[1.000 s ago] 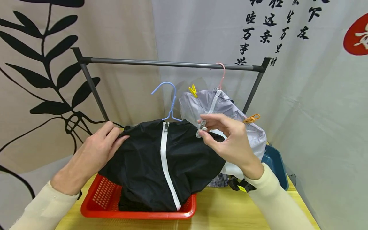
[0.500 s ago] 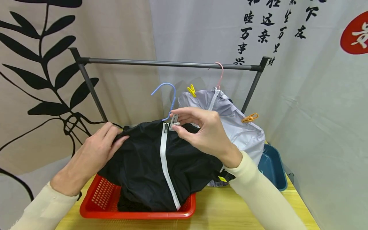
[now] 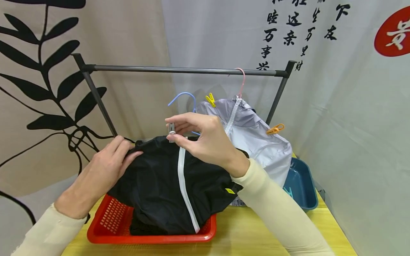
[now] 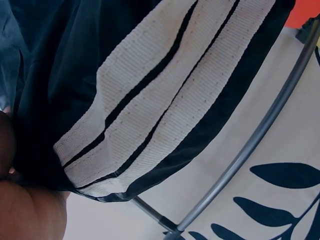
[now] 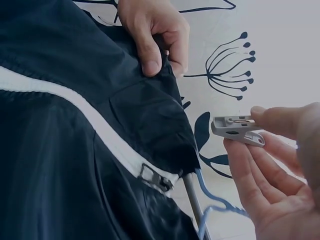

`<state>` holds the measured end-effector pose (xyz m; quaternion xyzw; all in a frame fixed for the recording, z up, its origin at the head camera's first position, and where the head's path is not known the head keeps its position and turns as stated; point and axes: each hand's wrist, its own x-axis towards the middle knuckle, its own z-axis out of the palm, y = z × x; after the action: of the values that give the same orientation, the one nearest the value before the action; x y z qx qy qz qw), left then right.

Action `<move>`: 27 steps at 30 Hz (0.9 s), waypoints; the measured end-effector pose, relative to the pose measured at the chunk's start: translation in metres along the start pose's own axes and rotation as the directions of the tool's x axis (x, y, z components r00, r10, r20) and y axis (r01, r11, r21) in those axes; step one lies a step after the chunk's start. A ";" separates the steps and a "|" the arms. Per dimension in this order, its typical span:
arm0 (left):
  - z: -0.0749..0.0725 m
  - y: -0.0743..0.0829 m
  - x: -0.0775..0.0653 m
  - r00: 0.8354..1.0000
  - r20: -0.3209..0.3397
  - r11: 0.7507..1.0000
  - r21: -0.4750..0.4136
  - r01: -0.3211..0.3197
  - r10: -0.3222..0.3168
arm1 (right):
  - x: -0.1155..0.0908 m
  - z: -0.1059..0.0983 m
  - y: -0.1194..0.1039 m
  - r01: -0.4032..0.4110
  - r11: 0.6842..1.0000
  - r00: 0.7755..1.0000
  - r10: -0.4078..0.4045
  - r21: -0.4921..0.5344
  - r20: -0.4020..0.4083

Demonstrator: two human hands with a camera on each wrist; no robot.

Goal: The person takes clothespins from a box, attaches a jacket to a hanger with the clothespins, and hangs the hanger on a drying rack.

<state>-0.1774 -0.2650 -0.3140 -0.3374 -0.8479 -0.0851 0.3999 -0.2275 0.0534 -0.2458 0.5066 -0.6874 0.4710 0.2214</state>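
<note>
A black jacket (image 3: 157, 185) with a white front zipper hangs on a blue hanger (image 3: 182, 95), its lower part over a red basket (image 3: 150, 240). My left hand (image 3: 110, 167) pinches the jacket's shoulder at the left; the right wrist view shows that thumb on the black cloth. White stripes (image 4: 155, 95) on the jacket fill the left wrist view. Between thumb and fingertips my right hand (image 3: 208, 142) holds a grey clothespin (image 5: 237, 129), just above the jacket's collar. In the right wrist view the zipper pull (image 5: 156, 177) shows at the collar, apart from the clothespin.
Behind stands a grey metal rack (image 3: 179, 70). A light grey jacket (image 3: 256, 142) hangs from it on a pink hanger (image 3: 242, 83), with a yellow clothespin (image 3: 210, 100) and an orange clothespin (image 3: 275, 129) on it. A blue bin (image 3: 301, 185) sits at the table's right.
My right hand has carried the clothespin leftward across the black jacket, from its right shoulder to above the collar. My left hand keeps its hold on the left shoulder.
</note>
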 end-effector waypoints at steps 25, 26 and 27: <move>0.002 0.000 -0.001 1.000 -0.009 1.000 0.023 -0.008 0.009 | 0.040 0.041 -0.009 0.033 0.999 0.995 -0.034 0.017 0.093; 0.002 0.000 -0.002 1.000 -0.008 1.000 0.022 -0.008 0.008 | 0.041 0.043 -0.010 0.035 0.999 0.994 -0.036 0.017 0.104; 0.003 0.000 -0.002 1.000 -0.007 1.000 0.023 -0.007 0.008 | 0.043 0.045 -0.011 0.036 0.999 0.993 -0.037 0.015 0.116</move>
<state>-0.1781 -0.2649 -0.3171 -0.3356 -0.8462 -0.0751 0.4071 -0.2268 -0.0073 -0.2285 0.5470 -0.6867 0.4410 0.1865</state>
